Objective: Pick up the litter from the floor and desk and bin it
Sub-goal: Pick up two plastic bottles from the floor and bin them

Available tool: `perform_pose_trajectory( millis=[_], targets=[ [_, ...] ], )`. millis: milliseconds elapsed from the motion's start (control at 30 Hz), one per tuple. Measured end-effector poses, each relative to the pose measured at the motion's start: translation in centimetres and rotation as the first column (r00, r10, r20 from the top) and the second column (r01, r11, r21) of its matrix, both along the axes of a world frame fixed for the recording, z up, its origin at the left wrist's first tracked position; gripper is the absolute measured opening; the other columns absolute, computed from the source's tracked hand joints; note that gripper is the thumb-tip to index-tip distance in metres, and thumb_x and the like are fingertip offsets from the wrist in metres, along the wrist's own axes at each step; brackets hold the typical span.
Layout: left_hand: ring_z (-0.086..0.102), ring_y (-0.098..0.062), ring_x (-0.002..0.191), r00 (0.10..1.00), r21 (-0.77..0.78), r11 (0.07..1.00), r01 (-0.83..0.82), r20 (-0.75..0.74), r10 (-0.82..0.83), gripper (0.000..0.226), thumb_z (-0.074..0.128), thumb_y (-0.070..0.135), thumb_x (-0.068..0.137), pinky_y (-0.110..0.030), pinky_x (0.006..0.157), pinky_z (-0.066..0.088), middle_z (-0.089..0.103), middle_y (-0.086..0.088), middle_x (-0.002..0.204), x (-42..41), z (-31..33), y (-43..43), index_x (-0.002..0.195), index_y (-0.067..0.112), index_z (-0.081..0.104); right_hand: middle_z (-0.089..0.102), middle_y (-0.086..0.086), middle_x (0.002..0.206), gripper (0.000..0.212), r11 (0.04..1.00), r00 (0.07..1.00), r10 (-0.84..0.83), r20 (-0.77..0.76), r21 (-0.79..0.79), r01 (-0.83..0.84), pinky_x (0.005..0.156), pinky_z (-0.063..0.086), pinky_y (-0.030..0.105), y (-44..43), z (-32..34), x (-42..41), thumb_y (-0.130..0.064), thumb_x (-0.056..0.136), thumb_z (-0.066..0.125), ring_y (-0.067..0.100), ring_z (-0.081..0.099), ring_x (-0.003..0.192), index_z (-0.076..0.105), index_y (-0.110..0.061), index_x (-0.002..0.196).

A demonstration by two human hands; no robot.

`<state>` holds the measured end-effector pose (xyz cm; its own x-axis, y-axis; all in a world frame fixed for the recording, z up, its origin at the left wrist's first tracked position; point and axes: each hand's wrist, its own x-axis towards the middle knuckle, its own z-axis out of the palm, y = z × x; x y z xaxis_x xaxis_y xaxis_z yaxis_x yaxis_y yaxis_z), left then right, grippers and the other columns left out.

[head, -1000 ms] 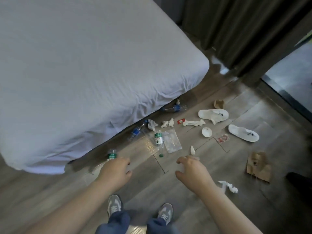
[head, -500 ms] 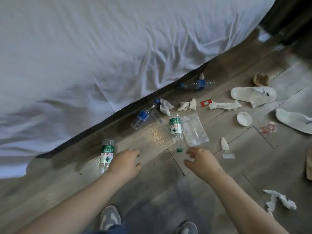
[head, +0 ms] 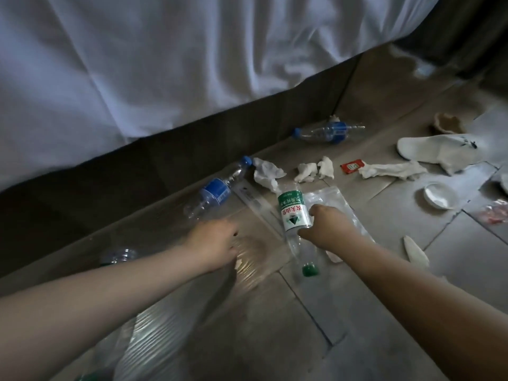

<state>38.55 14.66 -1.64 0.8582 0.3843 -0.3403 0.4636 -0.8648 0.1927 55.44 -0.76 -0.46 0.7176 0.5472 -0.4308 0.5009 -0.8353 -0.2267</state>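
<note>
Green-labelled bottle (head: 292,213) is the one piece of litter being dealt with. The right hand (head: 328,228) has its grip curled round the label, and the bottle lies along the floor (head: 275,339) with its green cap pointing back toward the person. Whether it has left the boards, I cannot tell. The left hand (head: 217,240) hangs low just left of that grip, fingers bent down. Blur hides whether its own grip is wide or closed, and nothing shows in it.

By my reading the job has barely begun; neither bin nor desk is in view. Just beyond the right grip lie a clear bag (head: 335,198) and crumpled tissues (head: 268,174). Farther out to its right are a red sachet (head: 352,166), a long tissue (head: 393,170), a white lid (head: 439,195) and a white scrap (head: 415,250). Beyond the left hand lies a blue-labelled bottle (head: 215,192), and a second blue bottle (head: 330,132) sits against the bed (head: 165,64). Another clear bottle (head: 118,255) shows behind the left forearm.

The gripped bottle looks clear, capped and empty, with red print on its label.
</note>
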Motion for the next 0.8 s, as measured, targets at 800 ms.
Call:
perform_pose_trajectory(
  millis=[800],
  targets=[
    [0.058, -0.024, 0.110, 0.990, 0.033, 0.991, -0.128, -0.053, 0.130, 0.035, 0.056, 0.037, 0.086, -0.031, 0.088, 0.049, 0.062, -0.002, 0.120, -7.6, -1.8, 1.0, 0.117, 0.020, 0.058, 0.057, 0.009, 0.106, 0.069, 0.937, 0.963, -0.204, -0.176, 0.251, 0.244, 0.055, 0.042, 0.026, 0.9, -7.5, -1.9, -0.031, 0.074, 0.078, 0.023, 0.057, 0.083, 0.035, -0.012, 0.124]
  ],
)
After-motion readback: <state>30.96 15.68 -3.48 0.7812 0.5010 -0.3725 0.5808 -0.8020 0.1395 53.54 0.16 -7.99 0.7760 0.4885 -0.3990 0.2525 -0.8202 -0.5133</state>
